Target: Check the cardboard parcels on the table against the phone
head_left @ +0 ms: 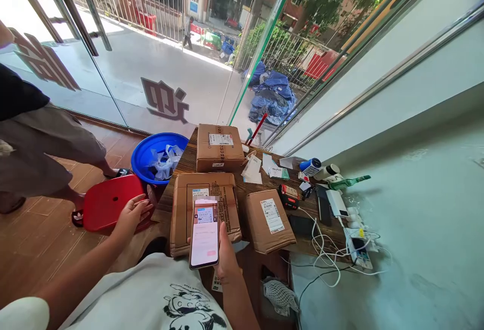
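Right grip [227, 259] grasps phone [204, 232] over the box [179, 219] at counter's [247, 189] near edge; keep it square to label [200, 192]. Left grip [132, 214] released.

We make out one large dark-red character [164, 99] on the glass, centre left, mirrored, seemingly 迎. A second character [41, 60] at upper left is cut off. The shipping labels [221, 139] and the phone [204, 233] screen are too small to read.

One view only, from the person's head: it looks forward and steeply down past their chest onto the wooden surface [242, 194] close below. The phone [204, 232] in the right hand [227, 257] is nearest the lens, and the glass wall [170, 68] fills the top.
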`<state>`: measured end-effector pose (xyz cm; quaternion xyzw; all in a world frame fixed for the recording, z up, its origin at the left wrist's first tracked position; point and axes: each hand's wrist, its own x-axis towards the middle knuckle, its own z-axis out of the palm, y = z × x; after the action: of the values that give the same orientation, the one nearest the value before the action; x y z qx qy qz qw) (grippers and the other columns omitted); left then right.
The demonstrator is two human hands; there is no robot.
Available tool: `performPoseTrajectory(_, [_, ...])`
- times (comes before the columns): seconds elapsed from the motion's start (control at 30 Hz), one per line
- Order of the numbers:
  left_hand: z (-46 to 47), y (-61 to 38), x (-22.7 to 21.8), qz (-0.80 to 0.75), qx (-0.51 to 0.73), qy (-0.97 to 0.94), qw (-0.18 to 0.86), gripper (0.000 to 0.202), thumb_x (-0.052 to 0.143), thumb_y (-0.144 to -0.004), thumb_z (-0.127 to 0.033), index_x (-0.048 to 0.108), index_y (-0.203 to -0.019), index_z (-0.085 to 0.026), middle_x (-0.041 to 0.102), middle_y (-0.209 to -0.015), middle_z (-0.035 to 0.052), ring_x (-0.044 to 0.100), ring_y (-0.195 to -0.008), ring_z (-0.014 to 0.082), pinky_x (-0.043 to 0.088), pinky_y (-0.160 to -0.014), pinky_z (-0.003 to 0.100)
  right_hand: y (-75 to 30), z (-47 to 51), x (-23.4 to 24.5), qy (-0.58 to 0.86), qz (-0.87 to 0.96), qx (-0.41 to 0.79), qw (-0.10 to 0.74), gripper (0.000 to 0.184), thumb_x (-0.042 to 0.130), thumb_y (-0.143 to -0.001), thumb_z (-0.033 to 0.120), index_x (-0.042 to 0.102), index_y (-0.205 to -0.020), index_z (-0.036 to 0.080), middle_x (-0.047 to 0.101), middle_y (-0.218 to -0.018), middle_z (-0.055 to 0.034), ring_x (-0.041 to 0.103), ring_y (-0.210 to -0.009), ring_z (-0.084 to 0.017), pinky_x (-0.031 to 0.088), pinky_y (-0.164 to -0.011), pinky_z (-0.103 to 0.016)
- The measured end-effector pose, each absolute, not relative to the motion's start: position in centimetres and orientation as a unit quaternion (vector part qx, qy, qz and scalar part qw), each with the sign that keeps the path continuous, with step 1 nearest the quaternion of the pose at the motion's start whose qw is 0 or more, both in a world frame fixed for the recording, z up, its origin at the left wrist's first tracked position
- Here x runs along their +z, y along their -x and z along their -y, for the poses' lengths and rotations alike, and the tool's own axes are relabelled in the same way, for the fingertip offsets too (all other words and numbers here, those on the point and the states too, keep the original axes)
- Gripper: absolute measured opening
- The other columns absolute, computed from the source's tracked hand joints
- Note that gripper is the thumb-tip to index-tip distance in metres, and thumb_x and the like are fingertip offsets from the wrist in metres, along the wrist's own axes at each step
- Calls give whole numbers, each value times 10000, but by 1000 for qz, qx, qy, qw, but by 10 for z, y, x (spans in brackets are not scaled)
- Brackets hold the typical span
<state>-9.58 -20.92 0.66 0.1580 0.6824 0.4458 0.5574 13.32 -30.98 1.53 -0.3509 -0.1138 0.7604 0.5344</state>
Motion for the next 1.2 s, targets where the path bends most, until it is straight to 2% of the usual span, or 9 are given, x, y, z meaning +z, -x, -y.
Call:
performPoseTrajectory(0.17, [215,92,11,-667,454,-180,562,164,572,-802,-123,561,-937,-215,643,-878,21,656,-736,123,513,-661,205,-134,314,21,349,118,762,532,711,565,-762,706,574,-1240,180,677,-1163,-130,699,-866,-277,501,-887,-482])
performPoseTrajectory(0.3, [220,88,14,-646,457,-201,578,192,575,-787,-139,582,-959,-222,641,-930,16,652,-786,116,518,-698,194,-132,317,27,339,133,752,549,699,561,-767,702,573,-1242,188,653,-1203,-132,662,-986,-290,511,-876,-482])
performPoseTrajectory(0.43, [227,84,22,-616,448,-230,606,266,644,-740,-244,610,-1001,-214,650,-996,23,643,-874,128,513,-760,193,-130,322,28,341,129,753,548,698,567,-755,709,591,-1211,182,649,-1205,-138,643,-1027,-301,519,-865,-476])
performPoseTrajectory(0.5, [231,80,27,-601,432,-254,623,394,735,-656,-358,632,-1007,-208,665,-1019,39,637,-912,167,516,-763,223,-130,325,27,357,121,742,554,646,635,-740,645,594,-1200,193,664,-1180,-122,643,-1029,-295,519,-867,-462])
performPoseTrajectory(0.6, [238,72,31,-565,366,-310,671,615,801,-533,-543,662,-1029,-208,689,-1057,72,625,-975,235,504,-822,306,-128,330,26,379,107,714,579,563,737,-683,427,587,-1187,225,685,-1145,-74,631,-1056,-272,513,-881,-426])
performPoseTrajectory(0.67, [244,63,31,-533,305,-355,705,671,769,-535,-635,683,-1047,-209,701,-1076,88,616,-1006,258,475,-853,338,-125,332,26,389,93,703,588,573,735,-628,320,584,-1173,231,700,-1110,-50,628,-1062,-263,512,-881,-406])
performPoseTrajectory(0.77, [253,45,28,-498,246,-391,734,682,721,-551,-700,726,-988,-176,725,-1003,115,633,-951,277,462,-814,348,-121,334,25,421,68,685,591,586,709,-579,277,582,-1148,224,724,-1023,-30,647,-1016,-254,517,-857,-386])
performPoseTrajectory(0.97, [260,20,32,-464,225,-385,766,700,715,-497,-742,729,-863,-145,735,-852,113,650,-810,268,480,-720,334,-116,337,23,458,40,658,596,554,727,-543,293,595,-1077,226,737,-921,-6,673,-923,-240,514,-824,-363])
performPoseTrajectory(1.2, [260,16,58,-455,257,-381,763,521,755,-532,-619,689,-785,-168,731,-845,87,650,-847,262,487,-721,319,-111,337,11,378,95,665,637,439,676,-706,430,616,-1102,249,723,-1041,-1,650,-981,-211,486,-907,-354])
